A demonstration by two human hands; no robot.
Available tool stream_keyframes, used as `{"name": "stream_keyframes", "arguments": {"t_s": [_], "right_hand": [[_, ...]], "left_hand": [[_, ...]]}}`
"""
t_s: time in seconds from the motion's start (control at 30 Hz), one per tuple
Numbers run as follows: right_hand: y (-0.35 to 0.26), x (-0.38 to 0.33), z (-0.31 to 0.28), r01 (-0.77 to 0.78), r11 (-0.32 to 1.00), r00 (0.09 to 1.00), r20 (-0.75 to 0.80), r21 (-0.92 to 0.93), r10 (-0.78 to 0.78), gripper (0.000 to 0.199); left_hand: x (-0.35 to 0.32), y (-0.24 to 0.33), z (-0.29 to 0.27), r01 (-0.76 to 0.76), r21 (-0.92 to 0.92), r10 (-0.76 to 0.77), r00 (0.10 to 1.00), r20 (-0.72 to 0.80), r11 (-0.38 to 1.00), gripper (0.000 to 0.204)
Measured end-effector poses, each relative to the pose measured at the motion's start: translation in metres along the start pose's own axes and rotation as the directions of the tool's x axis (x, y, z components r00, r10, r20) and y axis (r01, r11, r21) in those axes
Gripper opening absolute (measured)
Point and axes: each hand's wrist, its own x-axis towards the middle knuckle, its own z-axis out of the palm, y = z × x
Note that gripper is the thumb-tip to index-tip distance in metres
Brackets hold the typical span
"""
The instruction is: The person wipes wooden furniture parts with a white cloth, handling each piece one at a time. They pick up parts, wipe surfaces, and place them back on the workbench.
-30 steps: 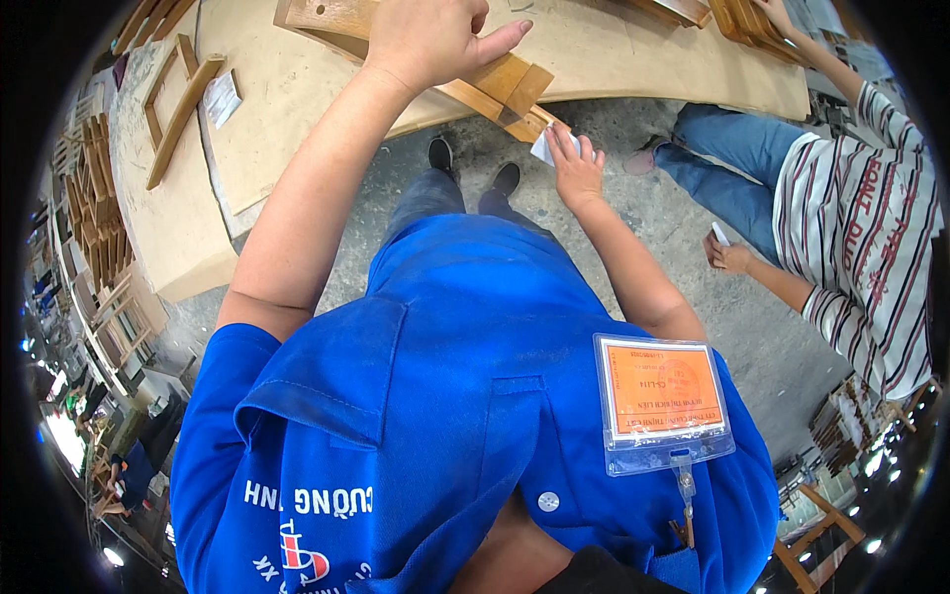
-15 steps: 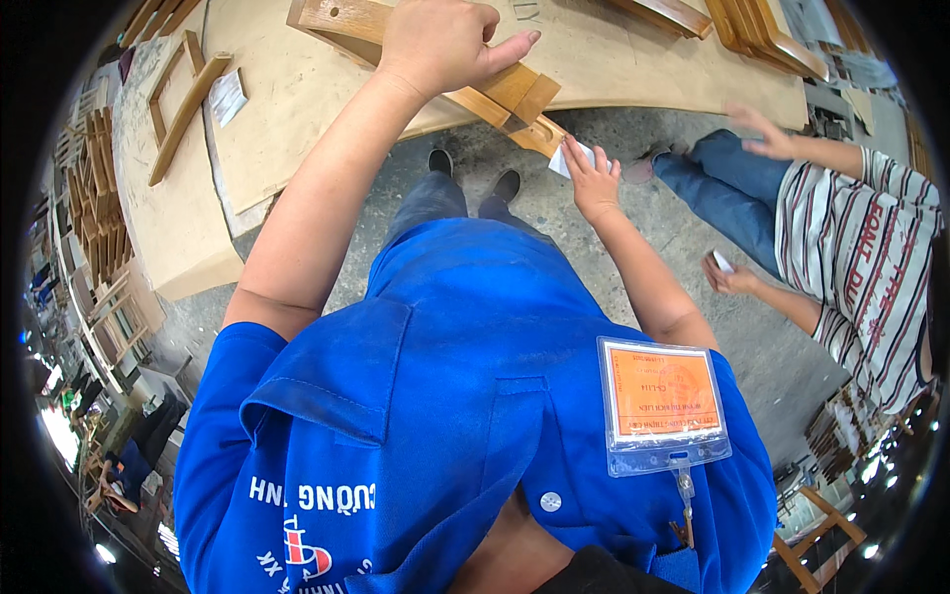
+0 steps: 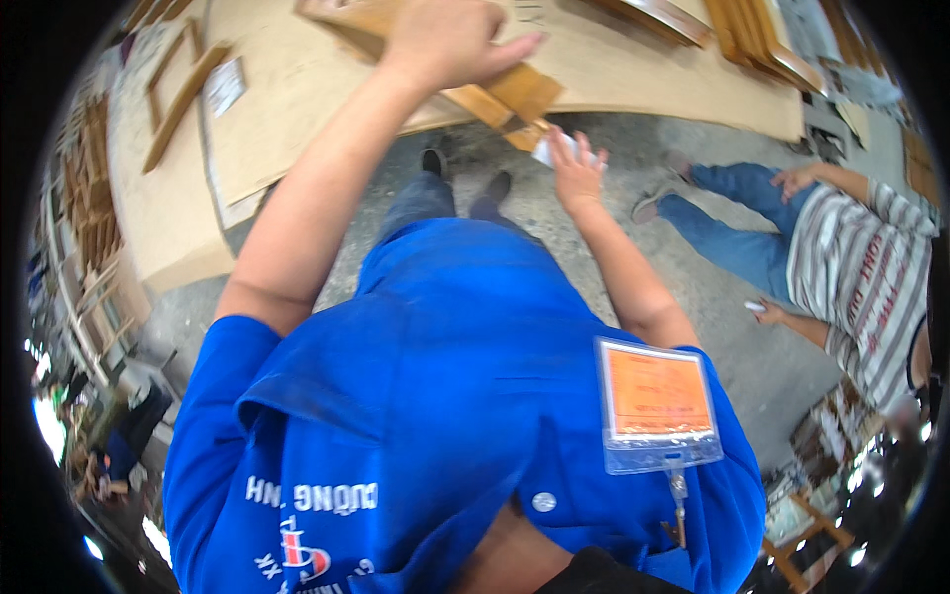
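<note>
From the head view, we press our left hand flat, fingers closed together, on a wooden frame piece that lies at the near edge of the workbench. Our right hand pinches a small white pad against the piece's corner, just below that edge. The wood looks smooth, tan and straight-edged; we judge the rubbing only partway done.

Blue shirt with white lettering and a red-and-white emblem. Orange card in clear badge holder. Honey-brown wooden piece on pale tan board. Small white block. Grey concrete floor. Co-worker's red-and-white striped shirt, blue jeans.
</note>
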Motion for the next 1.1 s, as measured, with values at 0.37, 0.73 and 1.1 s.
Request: {"name": "stream_keyframes", "arguments": {"t_s": [0.37,0.73,1.1], "right_hand": [[0.003,0.056,-0.011,-0.010,0.995,0.997,0.073,-0.099,0.017,0.062],[0.000,0.110,-0.011,0.012,0.994,0.988,0.155,-0.112,0.005,0.058],[-0.002,0.167,-0.035,-0.088,0.994,0.986,0.132,-0.070,0.097,0.057]], "left_hand": [[0.039,-0.035,0.004,-0.031,0.022,0.032,0.997,-0.066,0.999,0.049],[0.064,-0.083,0.007,0.036,-0.004,-0.036,0.999,-0.023,0.999,0.047],[0.110,-0.139,-0.003,-0.026,0.007,0.026,1.000,-0.011,1.000,0.048]]}}
